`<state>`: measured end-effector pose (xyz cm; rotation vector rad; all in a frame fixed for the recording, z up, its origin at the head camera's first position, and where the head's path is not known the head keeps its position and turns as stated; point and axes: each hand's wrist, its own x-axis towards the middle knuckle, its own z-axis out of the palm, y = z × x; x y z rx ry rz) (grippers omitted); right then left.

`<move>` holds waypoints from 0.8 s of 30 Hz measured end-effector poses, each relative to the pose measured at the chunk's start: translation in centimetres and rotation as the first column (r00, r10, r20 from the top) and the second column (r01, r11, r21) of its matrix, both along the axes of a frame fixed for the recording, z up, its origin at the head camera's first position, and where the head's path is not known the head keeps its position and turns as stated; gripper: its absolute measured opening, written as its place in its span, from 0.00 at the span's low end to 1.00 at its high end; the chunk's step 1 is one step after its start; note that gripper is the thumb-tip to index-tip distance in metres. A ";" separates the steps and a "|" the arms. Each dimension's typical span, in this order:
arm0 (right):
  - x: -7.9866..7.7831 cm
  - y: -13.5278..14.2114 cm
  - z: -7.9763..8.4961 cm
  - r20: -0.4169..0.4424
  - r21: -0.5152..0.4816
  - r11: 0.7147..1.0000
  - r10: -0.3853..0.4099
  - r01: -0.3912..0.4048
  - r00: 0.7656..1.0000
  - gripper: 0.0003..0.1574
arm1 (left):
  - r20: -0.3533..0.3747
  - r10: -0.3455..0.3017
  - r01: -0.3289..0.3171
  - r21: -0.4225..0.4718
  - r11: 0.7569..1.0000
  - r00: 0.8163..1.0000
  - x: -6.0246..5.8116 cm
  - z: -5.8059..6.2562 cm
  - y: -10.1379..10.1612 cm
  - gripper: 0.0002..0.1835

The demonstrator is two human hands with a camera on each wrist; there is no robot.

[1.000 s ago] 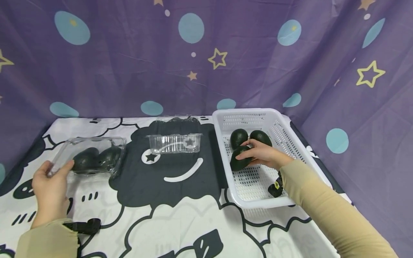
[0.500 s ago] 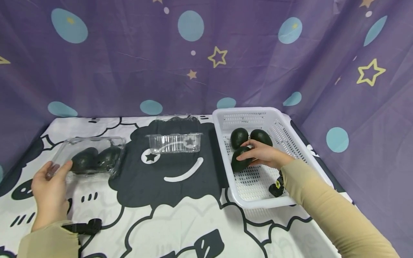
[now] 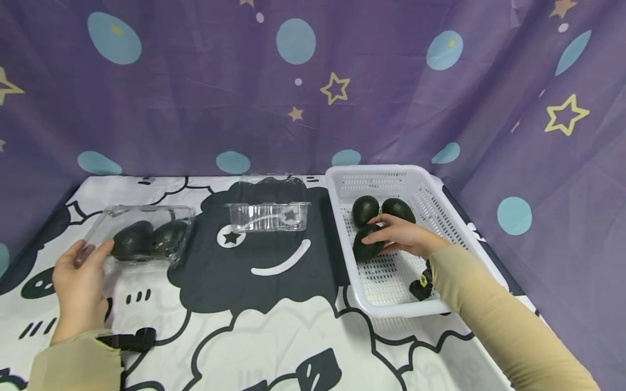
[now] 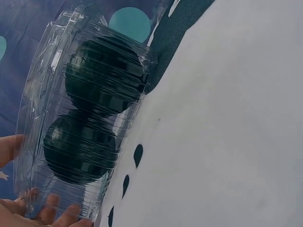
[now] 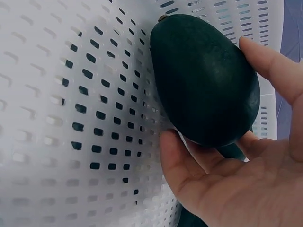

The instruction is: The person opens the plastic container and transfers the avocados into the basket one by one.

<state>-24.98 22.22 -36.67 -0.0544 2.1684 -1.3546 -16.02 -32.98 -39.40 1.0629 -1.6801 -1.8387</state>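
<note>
At the left my left hand grips the near left end of a clear plastic clamshell box. Two dark green avocados lie side by side inside it, seen through the ribbed plastic in the left wrist view. My right hand reaches into a white perforated basket and holds an avocado, thumb on one side and fingers under the other. Just beyond it in the basket are two more avocados, one on the left and one on the right, partly hidden by my hand.
A second clear plastic clamshell stands with its lid up at the back middle, between box and basket. The cloth has a black and white cartoon print. A purple curtain hangs behind the table and along its right side.
</note>
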 end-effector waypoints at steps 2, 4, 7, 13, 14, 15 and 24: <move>0.1 0.0 0.1 -0.007 0.018 1.000 0.004 -0.004 1.000 0.44 | 0.002 -0.002 0.002 0.004 1.000 1.000 0.0 0.0 0.0 0.41; 0.1 0.0 0.3 -0.031 0.043 0.999 0.001 0.000 1.000 0.44 | -0.011 0.000 0.001 0.018 1.000 1.000 0.1 0.1 0.1 0.41; 0.0 0.0 0.9 -0.095 0.080 0.996 -0.020 0.028 0.995 0.42 | -0.036 -0.001 0.002 0.023 1.000 0.999 0.0 0.2 0.2 0.40; -0.2 -0.3 1.8 -0.204 0.091 0.992 -0.067 0.087 0.977 0.36 | -0.043 0.010 -0.009 0.015 1.000 0.999 -0.1 0.2 0.4 0.39; -0.2 -0.4 1.9 -0.217 0.091 0.991 -0.072 0.093 0.974 0.35 | -0.045 0.010 -0.009 0.017 1.000 0.999 0.0 0.2 0.3 0.39; -0.2 -0.5 1.9 -0.228 0.092 0.991 -0.077 0.101 0.971 0.34 | -0.044 0.010 -0.009 0.017 1.000 0.999 0.0 0.3 0.2 0.39; -0.3 -1.7 2.2 -0.308 0.055 0.992 -0.095 0.117 0.947 0.30 | -0.046 0.012 -0.011 0.028 1.000 0.999 0.4 0.3 0.0 0.39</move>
